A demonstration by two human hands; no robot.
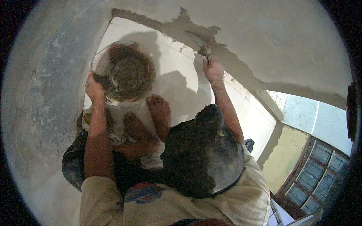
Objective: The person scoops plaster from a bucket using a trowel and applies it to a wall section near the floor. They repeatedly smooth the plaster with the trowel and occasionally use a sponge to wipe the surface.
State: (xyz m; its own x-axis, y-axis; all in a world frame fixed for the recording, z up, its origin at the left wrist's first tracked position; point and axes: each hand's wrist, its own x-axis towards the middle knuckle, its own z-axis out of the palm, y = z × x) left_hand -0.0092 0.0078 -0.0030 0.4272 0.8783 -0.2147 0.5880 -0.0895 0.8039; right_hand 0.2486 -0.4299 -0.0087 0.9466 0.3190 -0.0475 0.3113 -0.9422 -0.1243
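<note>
My right hand (213, 70) is closed round the handle of a trowel (199, 42). The blade, smeared with grey, lies against the band of wet-looking mortar (230, 56) low on the wall. At the left rim of a round, see-through basin (152, 71) is my left hand (94, 89), its fingers curled. A dark flat piece (102, 79) juts from that hand over the basin; its exact kind is unclear. Dark grey-brown mortar (130, 73) coats the inside of the basin, which rests on the pale floor.
My bare feet (158, 109) are just below the basin on the white tiles (181, 94). A grey plastered wall (41, 113) rises at the left, another wall (279, 45) at the far right. Beyond the wall's end is a barred window (320, 171).
</note>
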